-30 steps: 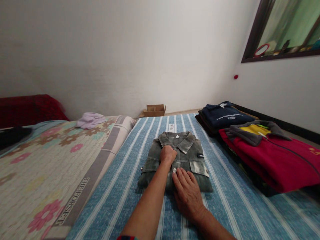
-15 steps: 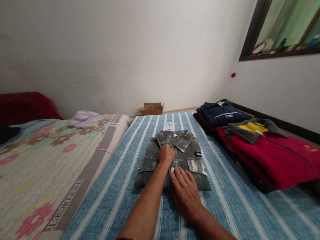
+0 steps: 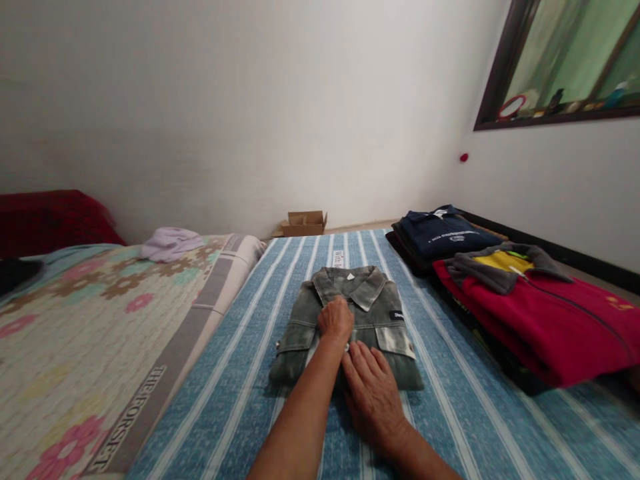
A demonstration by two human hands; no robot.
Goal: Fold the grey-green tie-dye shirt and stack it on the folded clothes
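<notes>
A folded grey-green denim jacket (image 3: 320, 313) lies on the striped bed cover, its collar at the far end and its pocket flaps towards me. My left hand (image 3: 336, 319) is closed at the front placket just below the collar, pinching the cloth there; its fingertips are hidden behind the fist. Lower down, my right hand (image 3: 371, 380) rests flat on the jacket front, fingers stretched out beside a white button (image 3: 347, 347). The two hands are close together, left above right.
Folded clothes are stacked on the right: a red jacket (image 3: 570, 313) with a grey collar, and behind it a navy top (image 3: 445, 230). A blue striped cover (image 3: 235, 353) lies underneath. On the left, a flowered bed (image 3: 165, 300) carries a lilac cloth (image 3: 170, 244). A cardboard box (image 3: 306, 224) stands by the wall.
The view has tipped up slightly, so everything sits a little lower. My hands stay on the jacket front, with the left fist slightly nearer the right hand's fingers.
</notes>
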